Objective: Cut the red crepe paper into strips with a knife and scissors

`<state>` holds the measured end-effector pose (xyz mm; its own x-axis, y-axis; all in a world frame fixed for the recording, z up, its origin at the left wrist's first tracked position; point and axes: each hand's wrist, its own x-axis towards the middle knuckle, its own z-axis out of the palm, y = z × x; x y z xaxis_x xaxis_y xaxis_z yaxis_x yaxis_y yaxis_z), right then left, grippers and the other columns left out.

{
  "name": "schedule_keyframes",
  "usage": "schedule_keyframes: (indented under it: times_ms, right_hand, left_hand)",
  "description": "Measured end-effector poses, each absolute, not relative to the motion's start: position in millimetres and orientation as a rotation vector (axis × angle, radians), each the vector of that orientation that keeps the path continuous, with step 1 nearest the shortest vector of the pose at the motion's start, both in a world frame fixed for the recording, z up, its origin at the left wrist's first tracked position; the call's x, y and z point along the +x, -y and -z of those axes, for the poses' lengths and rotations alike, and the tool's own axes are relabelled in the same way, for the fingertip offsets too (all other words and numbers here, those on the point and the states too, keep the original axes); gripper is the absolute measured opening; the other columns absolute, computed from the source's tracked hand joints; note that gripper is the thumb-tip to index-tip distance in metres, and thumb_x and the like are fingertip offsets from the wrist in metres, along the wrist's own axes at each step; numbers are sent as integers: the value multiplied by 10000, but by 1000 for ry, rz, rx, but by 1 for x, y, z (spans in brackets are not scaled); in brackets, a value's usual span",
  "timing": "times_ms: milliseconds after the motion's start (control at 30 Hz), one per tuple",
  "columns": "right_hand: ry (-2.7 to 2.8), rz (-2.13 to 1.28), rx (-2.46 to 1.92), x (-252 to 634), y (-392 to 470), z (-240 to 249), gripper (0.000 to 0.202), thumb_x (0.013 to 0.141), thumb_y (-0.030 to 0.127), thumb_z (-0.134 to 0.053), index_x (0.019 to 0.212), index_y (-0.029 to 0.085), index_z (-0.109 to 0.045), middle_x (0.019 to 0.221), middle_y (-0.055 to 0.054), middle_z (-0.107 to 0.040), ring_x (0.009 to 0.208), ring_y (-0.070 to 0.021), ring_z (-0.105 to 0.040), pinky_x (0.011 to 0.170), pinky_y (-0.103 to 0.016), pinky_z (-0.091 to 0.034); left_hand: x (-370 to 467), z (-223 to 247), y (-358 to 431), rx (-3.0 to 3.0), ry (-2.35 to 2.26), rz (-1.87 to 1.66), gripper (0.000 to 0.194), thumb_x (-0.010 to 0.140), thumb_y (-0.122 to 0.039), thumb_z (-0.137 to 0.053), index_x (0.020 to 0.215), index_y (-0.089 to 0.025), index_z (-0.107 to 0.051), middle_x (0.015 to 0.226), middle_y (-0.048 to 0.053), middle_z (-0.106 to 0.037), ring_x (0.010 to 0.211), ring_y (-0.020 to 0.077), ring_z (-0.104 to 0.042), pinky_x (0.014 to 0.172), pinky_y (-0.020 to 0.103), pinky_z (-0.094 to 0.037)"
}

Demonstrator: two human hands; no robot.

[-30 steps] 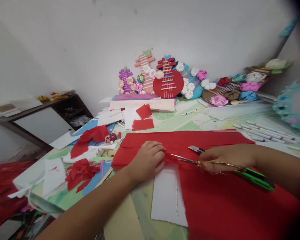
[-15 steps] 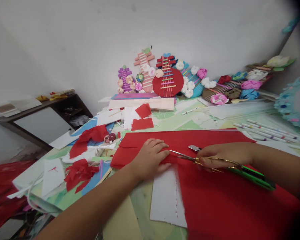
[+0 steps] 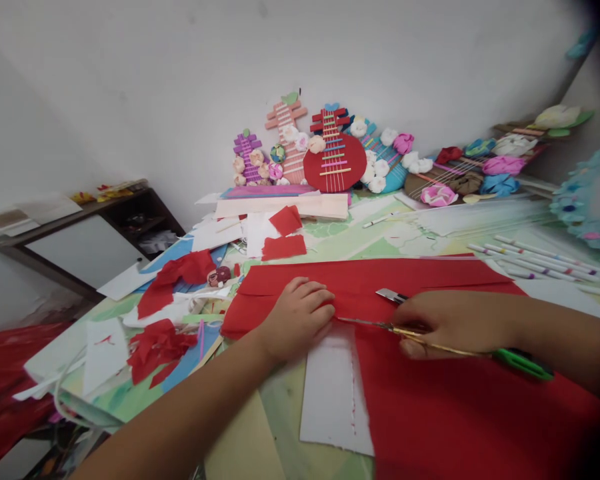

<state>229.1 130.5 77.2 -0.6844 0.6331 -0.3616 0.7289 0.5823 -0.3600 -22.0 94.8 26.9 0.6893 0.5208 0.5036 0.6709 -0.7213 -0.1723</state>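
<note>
My left hand is at the cut edge of a large red sheet, which looks like cloth or craft paper. Its fingers are bent together over the sheet; the thumb is hidden. In my right hand are gold-handled scissors, their blades almost closed and pointing left along the edge beside my left fingers. Beneath the right hand lies a green utility knife on the red sheet, its metal tip showing past the knuckles. A pale grey-white board with a row of small red marks shows below the cut edge.
Red scraps and white pieces litter the table's left side. Several marker pens lie at right. Against the wall stand decorated toy lutes, among them a red one. A low cabinet stands at left.
The scissors have closed and turned flatter, with their handles drawn together as my right hand tightened. My left thumb has gone out of sight; that hand has barely shifted.
</note>
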Motion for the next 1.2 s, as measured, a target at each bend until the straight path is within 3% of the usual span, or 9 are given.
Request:
schedule_keyframes:
  times_ms: [200, 633, 867, 1200]
  right_hand:
    - [-2618, 550, 1128, 224, -116, -80, 384, 709, 582, -501, 817, 231, -615, 807, -62, -633, 698, -246, -581, 570, -322, -372]
    - [-2669, 433, 1131, 221, -113, -69, 373, 725, 565, -501, 784, 213, -608, 772, -69, -618, 661, -237, -577, 510, -292, -332]
    - [-2751, 263, 1104, 221, -112, -62, 343, 736, 528, -510, 772, 200, -603, 747, -78, -609, 645, -243, -578, 506, -306, -349]
    - [-2749, 287, 1108, 214, -110, -61, 343, 719, 533, -514, 748, 200, -591, 757, -70, -617, 665, -257, -582, 532, -335, -394]
  left_hand:
    - [-21, -26, -94, -2557, 935, 644, 142, 846, -190, -474, 778, -169, -597, 918, 40, -655, 900, 203, -550, 869, 393, -352]
    - [-23, -26, -96, -2566, 964, 704, 86, 810, -194, -518, 791, -161, -595, 919, 51, -647, 893, 211, -532, 836, 384, -379]
    - [-23, -27, -96, -2583, 985, 697, 97, 823, -195, -515, 797, -161, -601, 914, 48, -646, 896, 208, -532, 833, 378, -381]
    - [-23, -23, -100, -2625, 979, 654, 98, 810, -213, -528, 840, -168, -609, 940, 53, -646, 914, 219, -524, 851, 394, -366]
